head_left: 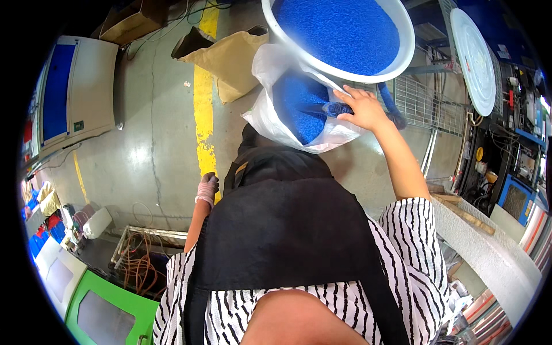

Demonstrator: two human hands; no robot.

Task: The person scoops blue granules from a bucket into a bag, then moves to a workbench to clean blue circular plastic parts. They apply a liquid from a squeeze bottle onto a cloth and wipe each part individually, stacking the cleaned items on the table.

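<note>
My right hand (361, 109) reaches forward and grips a blue ribbed hose (328, 109) whose end lies in a white plastic bag (264, 112) full of blue granules (296, 103). Just above the bag stands a round white tub (406, 54) filled to the brim with the same blue granules. My left hand (207, 188), in a pale pink glove, hangs at my side over the concrete floor with its fingers curled and nothing in them. I wear a black apron over a black-and-white striped shirt.
A brown paper sack (230, 57) lies open on the floor beside a yellow floor line (204, 115). A white machine with a blue panel (75, 92) stands at left, a green cabinet (109, 313) at lower left, a round white lid (474, 57) and wire racks at right.
</note>
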